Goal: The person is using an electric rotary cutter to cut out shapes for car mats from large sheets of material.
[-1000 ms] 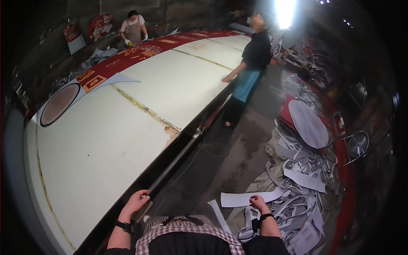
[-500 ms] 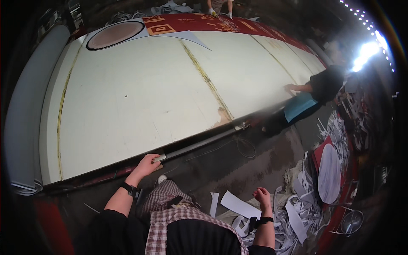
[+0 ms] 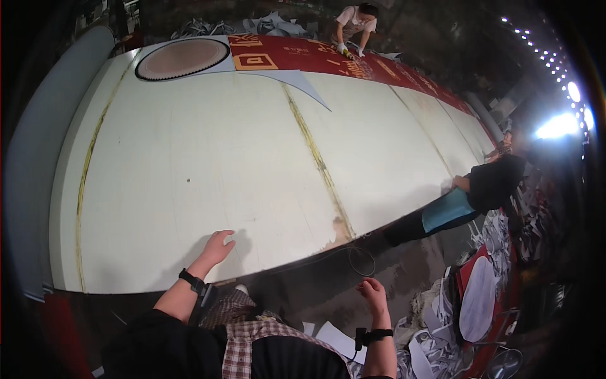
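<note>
A long whitish tabletop (image 3: 151, 183) with yellowish seams fills most of the view. Over its near part is my left hand (image 3: 218, 247), fingers loosely bent and apart, with nothing seen in them. Its shadow falls on the surface close by; whether the fingertips touch is hard to tell. My right hand (image 3: 374, 295) hangs in front of the near edge, above the floor. Its fingers are curled in, and nothing shows in them. Toward the far side lie an oval brown-pink mat (image 3: 183, 59) with a dark rim and a pale pointed sheet (image 3: 290, 80).
Along the far edge runs a red printed sheet (image 3: 293, 55), where a person (image 3: 353, 30) in white gloves leans over. Another person in black (image 3: 499, 183) stands at the right edge. A large grey roll (image 3: 47, 145) lies at left. Pale offcuts (image 3: 435, 344) cover the floor at right.
My left hand has left the small pale piece at the table's near edge and risen over the tabletop. My right hand has shifted slightly left. The view has tilted up, showing more of the far person.
</note>
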A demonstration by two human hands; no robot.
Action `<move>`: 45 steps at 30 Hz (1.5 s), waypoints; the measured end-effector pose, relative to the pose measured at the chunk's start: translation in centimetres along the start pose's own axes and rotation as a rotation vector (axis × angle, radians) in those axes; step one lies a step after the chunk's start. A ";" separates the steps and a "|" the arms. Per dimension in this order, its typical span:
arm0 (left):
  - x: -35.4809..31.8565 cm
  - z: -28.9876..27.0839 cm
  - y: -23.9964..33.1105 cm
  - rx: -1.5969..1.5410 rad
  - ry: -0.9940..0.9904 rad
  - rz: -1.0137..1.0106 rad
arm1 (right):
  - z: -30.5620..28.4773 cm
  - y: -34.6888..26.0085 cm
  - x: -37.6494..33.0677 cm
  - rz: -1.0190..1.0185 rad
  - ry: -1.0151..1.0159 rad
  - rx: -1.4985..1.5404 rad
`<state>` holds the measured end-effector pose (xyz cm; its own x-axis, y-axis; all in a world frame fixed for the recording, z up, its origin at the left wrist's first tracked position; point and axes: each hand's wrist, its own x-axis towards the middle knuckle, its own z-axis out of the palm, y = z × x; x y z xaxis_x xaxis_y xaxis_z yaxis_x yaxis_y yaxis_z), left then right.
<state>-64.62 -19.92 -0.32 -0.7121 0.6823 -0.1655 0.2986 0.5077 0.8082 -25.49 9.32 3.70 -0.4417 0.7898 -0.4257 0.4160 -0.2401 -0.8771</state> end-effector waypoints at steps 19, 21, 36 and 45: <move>8.9 1.4 -2.0 0.304 0.019 -0.492 | 8.3 -15.5 27.8 -0.154 -0.435 -0.258; 9.1 3.0 -0.7 0.417 -0.007 -0.658 | 9.2 -16.7 31.4 -0.191 -0.425 -0.357; 11.6 3.8 2.9 0.518 -0.012 -0.783 | 20.6 -21.7 58.5 -0.631 -0.131 -0.731; 14.1 3.4 3.1 0.771 -0.105 -0.640 | 28.1 -26.9 75.2 -0.769 0.172 -0.921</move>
<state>-71.60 -6.94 -2.08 -0.8342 0.1856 -0.5192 0.2354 0.9714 -0.0309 -92.16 59.30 -10.99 -0.7397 0.6311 0.2337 0.5321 0.7610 -0.3712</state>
